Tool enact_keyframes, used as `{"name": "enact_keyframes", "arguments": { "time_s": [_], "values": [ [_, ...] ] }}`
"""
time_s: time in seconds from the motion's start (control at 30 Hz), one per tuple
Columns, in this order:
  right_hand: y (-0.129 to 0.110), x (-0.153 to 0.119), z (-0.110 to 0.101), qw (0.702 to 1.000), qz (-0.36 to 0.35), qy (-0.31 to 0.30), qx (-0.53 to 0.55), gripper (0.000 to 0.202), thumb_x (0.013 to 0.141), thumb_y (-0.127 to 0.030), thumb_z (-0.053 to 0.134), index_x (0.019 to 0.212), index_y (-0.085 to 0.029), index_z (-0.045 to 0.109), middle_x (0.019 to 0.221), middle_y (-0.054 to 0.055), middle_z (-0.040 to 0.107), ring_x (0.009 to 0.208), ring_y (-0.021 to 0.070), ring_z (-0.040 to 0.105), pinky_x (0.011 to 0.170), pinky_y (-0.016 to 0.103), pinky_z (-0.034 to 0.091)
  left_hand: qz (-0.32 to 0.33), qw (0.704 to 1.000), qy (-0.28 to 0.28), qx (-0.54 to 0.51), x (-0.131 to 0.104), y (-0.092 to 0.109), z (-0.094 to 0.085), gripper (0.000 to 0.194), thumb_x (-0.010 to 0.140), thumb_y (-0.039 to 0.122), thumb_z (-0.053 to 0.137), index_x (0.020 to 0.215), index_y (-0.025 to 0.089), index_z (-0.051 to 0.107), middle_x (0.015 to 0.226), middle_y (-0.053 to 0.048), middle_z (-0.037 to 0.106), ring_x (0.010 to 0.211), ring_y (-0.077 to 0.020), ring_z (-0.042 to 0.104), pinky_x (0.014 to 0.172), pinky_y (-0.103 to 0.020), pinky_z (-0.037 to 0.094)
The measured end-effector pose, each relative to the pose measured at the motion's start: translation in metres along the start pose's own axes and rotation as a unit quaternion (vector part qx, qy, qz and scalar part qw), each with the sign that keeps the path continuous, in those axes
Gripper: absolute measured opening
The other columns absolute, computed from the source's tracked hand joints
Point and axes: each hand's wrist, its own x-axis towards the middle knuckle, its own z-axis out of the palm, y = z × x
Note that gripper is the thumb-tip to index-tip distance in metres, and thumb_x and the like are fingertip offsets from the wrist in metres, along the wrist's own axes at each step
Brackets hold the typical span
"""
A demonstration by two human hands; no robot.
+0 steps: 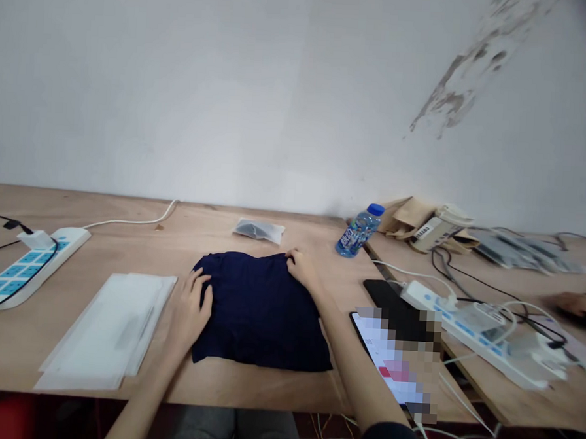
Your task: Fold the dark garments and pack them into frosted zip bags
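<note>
A dark navy cloth [263,313] lies spread on the wooden table in front of me, slightly wrinkled, its folds hard to make out. My left hand [195,303] rests along the cloth's left edge, fingers apart and fingertips on the fabric. At the far right corner, my right hand [300,267] has its fingers curled together on the cloth's edge. Left of the cloth is a stack of whitish translucent plastic bags [105,327]. Beyond it lies a small clear packet [259,230] with something dark inside.
A blue-capped bottle [358,231] stands tilted in view at the back right. A lit phone [388,362] and a black phone-like slab [391,303] lie right. Power strips [25,271] with cables flank both sides. Another person's blurred hand [571,303] shows far right.
</note>
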Motion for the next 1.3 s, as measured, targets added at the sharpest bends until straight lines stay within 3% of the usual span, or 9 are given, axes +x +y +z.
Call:
{"name": "enact_keyframes", "arguments": {
  "time_s": [0.17,0.3,0.47,0.67,0.93,1.13,1.3],
  "values": [
    [0.001,-0.011,-0.012,0.99,-0.029,0.002,-0.139,0.023,0.076,-0.002,0.055,0.088,-0.015,0.07,0.105,0.015,0.063,0.104,0.0264,0.056,0.093,0.034,0.039,0.013,0.992,-0.108,0.064,0.068,-0.012,0.015,0.035,0.094,0.022,0.038,0.123,0.018,0.058,0.12,-0.013,0.065,0.111,-0.0249,0.061,0.098,-0.041,0.045],
    [0.01,-0.009,-0.018,0.98,-0.031,-0.015,-0.197,0.017,0.078,-0.008,0.061,0.09,-0.015,0.07,0.098,0.011,0.065,0.086,0.0202,0.061,0.079,0.028,0.044,-0.003,0.987,-0.142,0.072,0.09,-0.032,0.021,0.033,0.093,0.023,0.043,0.119,0.016,0.061,0.104,-0.014,0.071,0.095,-0.0256,0.066,0.087,-0.039,0.049],
    [0.013,-0.007,-0.03,0.972,-0.043,-0.016,-0.231,0.003,0.077,-0.013,0.066,0.079,-0.015,0.068,0.087,0.008,0.064,0.08,0.0187,0.061,0.073,0.027,0.044,0.006,0.981,-0.185,0.06,0.101,-0.052,0.016,0.026,0.087,0.025,0.056,0.108,0.017,0.068,0.111,-0.014,0.069,0.104,-0.0257,0.063,0.094,-0.037,0.044],
    [-0.005,-0.021,-0.05,0.968,-0.085,0.014,-0.234,0.005,0.077,-0.012,0.065,0.076,-0.017,0.063,0.09,0.009,0.059,0.084,0.0202,0.059,0.077,0.029,0.044,0.011,0.974,-0.226,0.029,0.107,-0.062,0.012,0.027,0.084,0.023,0.057,0.108,0.018,0.068,0.092,-0.008,0.072,0.084,-0.0203,0.066,0.08,-0.031,0.048],
    [-0.031,-0.047,-0.079,0.973,-0.169,0.046,-0.153,0.005,0.082,-0.018,0.054,0.086,-0.021,0.055,0.09,0.008,0.062,0.086,0.0233,0.059,0.075,0.033,0.044,0.053,0.965,-0.257,0.02,0.107,-0.058,-0.005,0.06,0.07,0.01,0.055,0.129,0.023,0.058,0.084,-0.004,0.065,0.081,-0.02,0.061,0.08,-0.031,0.046],
    [-0.028,-0.052,-0.082,0.98,-0.181,0.041,-0.069,0.002,0.082,-0.021,0.051,0.084,-0.023,0.052,0.093,0.007,0.067,0.085,0.0221,0.062,0.074,0.032,0.046,0.073,0.966,-0.249,0.004,0.112,-0.043,-0.003,0.027,0.069,0.023,0.062,0.096,0.021,0.066,0.093,-0.007,0.062,0.1,-0.0259,0.056,0.093,-0.039,0.043],
    [-0.019,-0.052,-0.084,0.985,-0.167,0.034,-0.012,0.006,0.083,-0.027,0.056,0.081,-0.023,0.051,0.097,0.007,0.07,0.089,0.0222,0.066,0.074,0.033,0.049,0.092,0.961,-0.255,-0.046,0.12,-0.031,-0.01,0.01,0.074,0.024,0.057,0.083,0.02,0.059,0.093,-0.003,0.065,0.09,-0.0183,0.059,0.087,-0.031,0.046]
  ]
}}
